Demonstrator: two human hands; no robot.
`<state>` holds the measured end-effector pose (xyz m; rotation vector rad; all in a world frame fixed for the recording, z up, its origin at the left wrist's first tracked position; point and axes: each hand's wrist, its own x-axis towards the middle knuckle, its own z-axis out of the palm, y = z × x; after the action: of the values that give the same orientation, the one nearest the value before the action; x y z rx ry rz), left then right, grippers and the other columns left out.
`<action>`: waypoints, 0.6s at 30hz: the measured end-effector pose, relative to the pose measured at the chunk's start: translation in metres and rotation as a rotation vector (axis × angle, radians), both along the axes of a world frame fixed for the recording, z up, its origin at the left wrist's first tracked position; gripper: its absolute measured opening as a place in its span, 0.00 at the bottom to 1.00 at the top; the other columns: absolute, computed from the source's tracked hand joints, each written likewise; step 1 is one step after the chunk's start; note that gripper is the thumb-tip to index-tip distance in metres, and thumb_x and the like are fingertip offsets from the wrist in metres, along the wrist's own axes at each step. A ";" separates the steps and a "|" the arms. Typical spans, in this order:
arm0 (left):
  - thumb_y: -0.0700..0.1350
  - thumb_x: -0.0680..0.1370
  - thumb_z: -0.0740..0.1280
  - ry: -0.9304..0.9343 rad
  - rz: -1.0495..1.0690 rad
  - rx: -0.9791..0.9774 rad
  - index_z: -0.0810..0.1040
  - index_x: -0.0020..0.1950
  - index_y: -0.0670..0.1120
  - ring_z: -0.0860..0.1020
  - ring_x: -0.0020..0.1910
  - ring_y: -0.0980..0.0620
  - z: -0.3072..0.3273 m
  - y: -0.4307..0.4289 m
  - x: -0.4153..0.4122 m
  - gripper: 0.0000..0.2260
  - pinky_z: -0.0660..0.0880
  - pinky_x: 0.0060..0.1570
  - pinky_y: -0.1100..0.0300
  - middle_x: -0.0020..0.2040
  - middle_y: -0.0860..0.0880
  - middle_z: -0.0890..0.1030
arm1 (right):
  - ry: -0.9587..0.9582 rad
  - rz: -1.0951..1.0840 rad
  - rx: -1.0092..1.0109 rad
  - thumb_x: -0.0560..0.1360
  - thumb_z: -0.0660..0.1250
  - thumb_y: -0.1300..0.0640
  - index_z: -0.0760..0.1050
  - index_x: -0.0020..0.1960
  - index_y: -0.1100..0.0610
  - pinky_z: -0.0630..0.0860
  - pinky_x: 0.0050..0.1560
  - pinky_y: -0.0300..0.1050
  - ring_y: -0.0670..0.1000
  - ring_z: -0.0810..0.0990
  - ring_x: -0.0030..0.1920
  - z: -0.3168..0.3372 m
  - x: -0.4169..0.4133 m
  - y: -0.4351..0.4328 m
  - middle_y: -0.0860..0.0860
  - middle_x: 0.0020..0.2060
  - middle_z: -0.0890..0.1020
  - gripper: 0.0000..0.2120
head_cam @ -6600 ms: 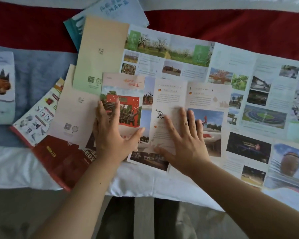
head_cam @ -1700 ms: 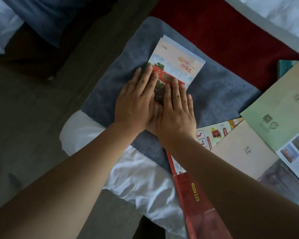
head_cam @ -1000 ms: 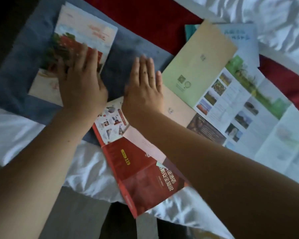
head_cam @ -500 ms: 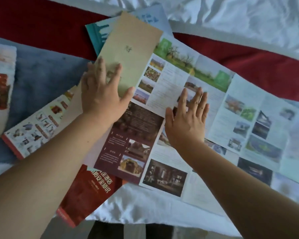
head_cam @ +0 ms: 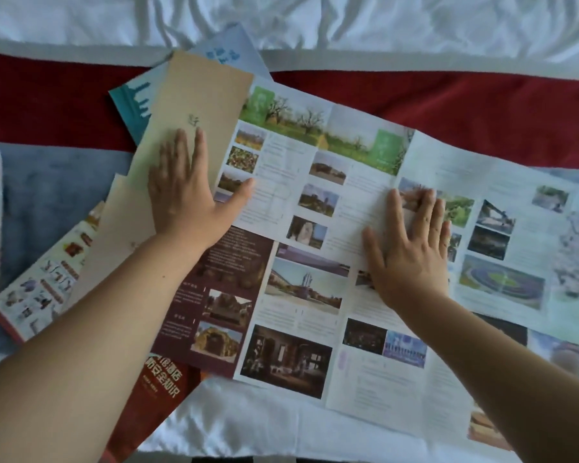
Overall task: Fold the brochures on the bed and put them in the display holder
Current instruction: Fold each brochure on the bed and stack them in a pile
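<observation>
As left hand [head_cam: 184, 198] and right hand [head_cam: 411, 252] press, fingers [head_cam: 199, 145] flat, open brochure [head_cam: 315, 152] runs off-frame.

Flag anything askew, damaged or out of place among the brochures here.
Nothing torn or spilled. The heap is skewed: the landscape brochure sits unfolded across a dark brochure, and the red booklet angles out toward the near edge of the bed.

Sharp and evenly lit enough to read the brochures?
Head view: soft even light, no glare or hard shadows; small print on the unfolded brochure is too blurred to read, worst at its right end; large characters on the red booklet are legible.
</observation>
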<state>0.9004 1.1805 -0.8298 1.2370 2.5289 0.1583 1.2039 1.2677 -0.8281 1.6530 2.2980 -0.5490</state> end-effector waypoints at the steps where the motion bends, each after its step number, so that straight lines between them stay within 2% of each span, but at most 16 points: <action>1: 0.78 0.75 0.51 0.001 -0.012 -0.008 0.42 0.85 0.52 0.44 0.84 0.43 0.001 -0.002 0.001 0.48 0.46 0.80 0.40 0.85 0.44 0.43 | 0.002 0.009 0.007 0.82 0.40 0.31 0.31 0.81 0.42 0.35 0.80 0.56 0.57 0.28 0.79 -0.001 0.001 0.000 0.57 0.80 0.30 0.34; 5: 0.77 0.75 0.53 -0.043 -0.073 -0.047 0.42 0.85 0.56 0.41 0.84 0.45 0.004 -0.008 0.008 0.45 0.43 0.79 0.42 0.85 0.47 0.41 | 0.007 0.018 -0.003 0.82 0.39 0.31 0.30 0.81 0.41 0.34 0.80 0.56 0.57 0.27 0.79 -0.002 -0.001 0.000 0.57 0.79 0.29 0.33; 9: 0.76 0.75 0.53 -0.075 -0.051 -0.010 0.44 0.85 0.57 0.44 0.84 0.46 0.006 -0.013 0.016 0.44 0.47 0.80 0.40 0.85 0.48 0.43 | 0.019 0.034 -0.004 0.82 0.39 0.31 0.31 0.81 0.40 0.35 0.80 0.57 0.57 0.27 0.79 -0.002 0.000 0.000 0.57 0.80 0.29 0.32; 14: 0.76 0.75 0.57 0.020 0.118 0.008 0.45 0.84 0.61 0.41 0.82 0.36 0.006 -0.025 0.016 0.43 0.47 0.76 0.33 0.84 0.44 0.34 | 0.054 0.108 -0.026 0.82 0.42 0.31 0.32 0.81 0.37 0.34 0.80 0.57 0.55 0.25 0.79 -0.001 0.005 0.001 0.56 0.80 0.29 0.32; 18: 0.81 0.71 0.58 0.019 0.280 -0.016 0.40 0.83 0.63 0.39 0.82 0.36 0.004 -0.044 -0.002 0.48 0.46 0.76 0.32 0.83 0.44 0.34 | 0.067 0.232 -0.013 0.81 0.40 0.30 0.32 0.80 0.36 0.35 0.80 0.57 0.55 0.26 0.79 -0.002 0.005 -0.002 0.56 0.80 0.29 0.32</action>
<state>0.8983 1.1369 -0.8260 0.8765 2.7032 0.1901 1.2090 1.2659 -0.8299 1.3557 2.4838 -0.5723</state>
